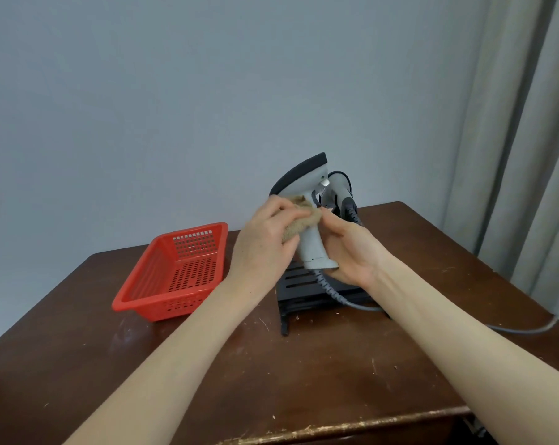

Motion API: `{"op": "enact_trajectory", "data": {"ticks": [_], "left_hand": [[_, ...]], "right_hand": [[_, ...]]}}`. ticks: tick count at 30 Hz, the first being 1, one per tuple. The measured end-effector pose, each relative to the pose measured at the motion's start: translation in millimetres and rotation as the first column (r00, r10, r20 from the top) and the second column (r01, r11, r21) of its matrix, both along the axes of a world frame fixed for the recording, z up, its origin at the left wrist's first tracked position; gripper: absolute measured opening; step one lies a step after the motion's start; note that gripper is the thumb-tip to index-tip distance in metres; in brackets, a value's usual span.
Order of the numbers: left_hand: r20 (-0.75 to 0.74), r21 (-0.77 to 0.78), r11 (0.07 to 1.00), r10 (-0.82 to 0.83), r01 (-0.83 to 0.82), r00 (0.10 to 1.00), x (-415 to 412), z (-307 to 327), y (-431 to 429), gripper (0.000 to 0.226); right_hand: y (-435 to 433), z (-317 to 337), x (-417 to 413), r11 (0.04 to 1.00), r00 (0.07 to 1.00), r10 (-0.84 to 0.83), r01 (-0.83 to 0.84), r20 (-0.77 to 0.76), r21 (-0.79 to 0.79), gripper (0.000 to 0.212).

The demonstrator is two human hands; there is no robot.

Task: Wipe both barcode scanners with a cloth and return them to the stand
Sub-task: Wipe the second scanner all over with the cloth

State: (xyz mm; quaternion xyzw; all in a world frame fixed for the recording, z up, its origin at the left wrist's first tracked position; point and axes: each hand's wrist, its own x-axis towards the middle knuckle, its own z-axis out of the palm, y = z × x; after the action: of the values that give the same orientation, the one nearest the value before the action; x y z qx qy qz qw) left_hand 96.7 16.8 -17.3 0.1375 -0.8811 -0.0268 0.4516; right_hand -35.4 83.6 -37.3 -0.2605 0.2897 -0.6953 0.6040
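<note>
Being held by its lower handle, the grey scanner (312, 245) is kept upright just right of the frame's centre, its dark-capped head tilted toward the upper right. The right grip (349, 252) is closed round the base of that handle, with the palm turned up and the thumb laid along the near side. The left grip (265, 245) is closed on a beige cloth (304, 220), which is bunched and pressed against the neck of the scanner where handle and head meet. The two grips nearly touch across the handle.

A coiled grey cable (331, 292) is seen leaving the bottom of the handle, passing over the black stand (297, 297) and running off toward the right edge of the frame. The stand is set on the worktop (207, 380) directly below the held scanner. A second scanner (337, 184) is partly seen behind the first, above the back of the stand; how it is seated cannot be told. A red slotted basket (149, 277) is placed left of the stand, a small gap apart. A pale wall (175, 91) fills the upper frame, and a curtain (528, 155) hangs at the right.
</note>
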Motion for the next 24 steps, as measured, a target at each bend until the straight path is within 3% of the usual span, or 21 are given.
{"op": "enact_trajectory", "data": {"ticks": [6,13,19,24], "left_hand": [[-0.016,-0.037,0.998,0.053,-0.053,0.998,-4,10,-1,0.036],[0.112,-0.02,1.0,-0.015,0.018,0.994,1,0,10,0.033],[0.003,-0.105,0.993,0.058,-0.057,0.998,-6,23,-2,0.035],[0.053,0.048,0.999,0.011,-0.014,0.999,-5,4,7,0.034]], "right_hand": [[0,3,-1,0.995,0.997,0.063,-0.059,0.036,-0.081,0.037],[2,1,-5,0.998,0.998,0.056,-0.057,-0.031,-0.03,0.037],[2,6,0,0.996,0.998,0.065,-0.066,-0.019,-0.064,0.034],[3,4,-4,0.998,0.998,0.031,-0.034,-0.053,-0.052,0.03]]}}
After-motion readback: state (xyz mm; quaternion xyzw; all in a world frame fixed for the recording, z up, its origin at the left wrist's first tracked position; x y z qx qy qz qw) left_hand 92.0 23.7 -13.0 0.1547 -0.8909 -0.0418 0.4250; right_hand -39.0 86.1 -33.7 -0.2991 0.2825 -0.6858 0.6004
